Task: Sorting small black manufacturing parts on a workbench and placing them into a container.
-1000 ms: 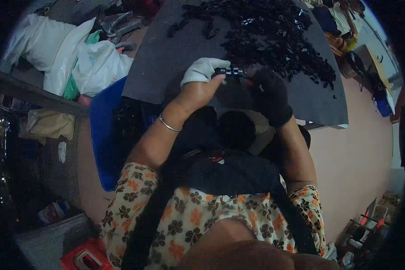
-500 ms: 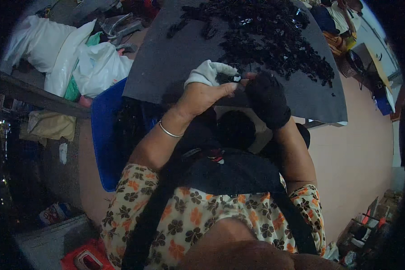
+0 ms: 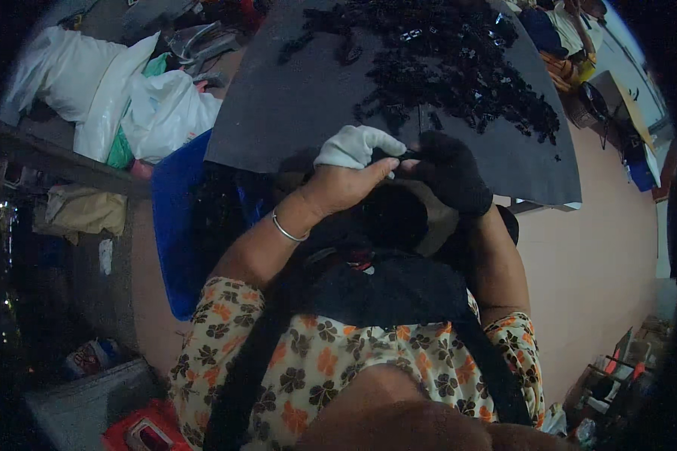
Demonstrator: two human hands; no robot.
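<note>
My left hand (image 3: 353,159), in a white glove that leaves the thumb bare, pinches a small black part (image 3: 407,155) between thumb and fingers. My right hand (image 3: 453,174) wears a black glove with bare fingertips and grips the same part from the other side. Fingers hide most of that part, so its exact kind is unclear. Both hands meet over the near edge of a grey-covered table (image 3: 278,98). Beyond them a heap of similar small black parts (image 3: 459,83) is spread over the tabletop, some with shiny spots.
A blue bin (image 3: 167,225) stands below the table's left side, with dark contents. White sacks (image 3: 98,90) are piled farther left. At the far right another person (image 3: 579,34) sits near a box (image 3: 617,105). A red package (image 3: 149,427) lies at the lower left.
Both hands have come down a little toward my body, still together on the small black part. Its pale, shiny spot seen earlier is now mostly covered.
</note>
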